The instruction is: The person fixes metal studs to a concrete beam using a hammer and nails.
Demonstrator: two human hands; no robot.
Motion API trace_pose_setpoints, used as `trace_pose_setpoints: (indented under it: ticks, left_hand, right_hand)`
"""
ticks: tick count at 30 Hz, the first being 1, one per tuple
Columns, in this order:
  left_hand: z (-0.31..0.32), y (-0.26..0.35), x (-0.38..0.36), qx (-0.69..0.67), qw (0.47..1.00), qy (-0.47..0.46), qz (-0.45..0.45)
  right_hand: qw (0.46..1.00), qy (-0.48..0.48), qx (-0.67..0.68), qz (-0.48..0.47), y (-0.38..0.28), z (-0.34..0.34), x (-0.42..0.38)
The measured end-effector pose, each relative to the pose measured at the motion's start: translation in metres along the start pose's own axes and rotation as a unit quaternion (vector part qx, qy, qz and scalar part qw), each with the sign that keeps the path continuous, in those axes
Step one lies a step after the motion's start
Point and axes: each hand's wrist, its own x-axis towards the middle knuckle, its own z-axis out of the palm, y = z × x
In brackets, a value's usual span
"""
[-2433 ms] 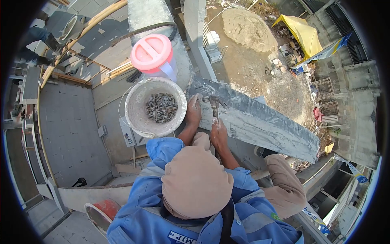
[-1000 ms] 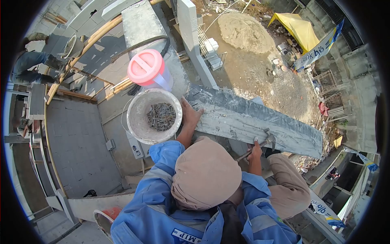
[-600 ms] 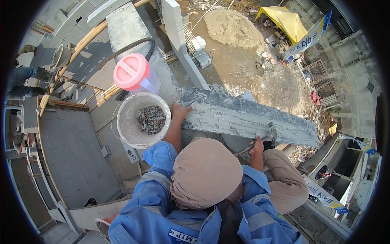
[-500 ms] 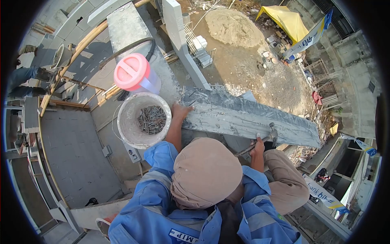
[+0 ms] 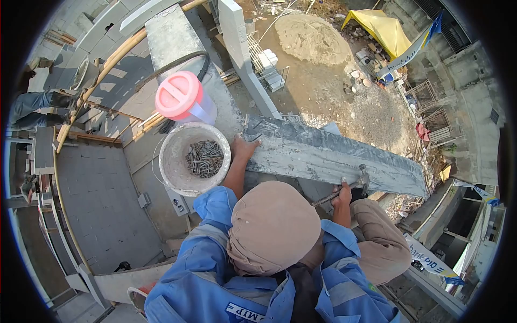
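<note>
Sunlit building site (image 5: 301, 97). I've right hand (image 5: 342, 196) clenched on hammer (image 5: 326, 199), shaft diagonal, head (image 5: 364, 178) upper right; left hand (image 5: 245, 148) touches board (image 5: 328, 161), grip unclear.

Pink lid (image 5: 177, 96) — yellow canopy (image 5: 383, 33) — blue jacket (image 5: 210, 269) with grey bands.

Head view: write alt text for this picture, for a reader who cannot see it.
A right hand grips a hammer at the near edge of a long grey board; the left hand touches the board's left end. Left of it stand a bucket of nails and a pink-lidded container.
</note>
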Motion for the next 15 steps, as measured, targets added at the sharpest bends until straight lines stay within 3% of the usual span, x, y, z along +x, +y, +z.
trace_pose_setpoints:
  ticks: [7, 10, 13, 15]
  left_hand:
    - [-0.008, 0.009, -0.025, -0.091, 0.994, 0.021, 0.064]
    - [-0.019, 0.023, -0.034, -0.110, 0.982, 0.060, 0.139]
    - [-0.024, 0.058, -0.049, -0.203, 0.957, 0.023, 0.207]
    - [-0.015, 0.070, -0.043, -0.413, 0.875, -0.081, 0.239]
  right_hand:
    - [0.998, -0.028, 0.037, -0.030, 0.002, -0.008, -0.005]
    - [0.994, -0.048, 0.079, -0.063, -0.015, -0.007, -0.013]
    - [0.984, -0.045, 0.112, -0.129, -0.067, -0.013, -0.049]
    - [0.963, -0.074, 0.118, -0.231, -0.104, -0.010, -0.074]
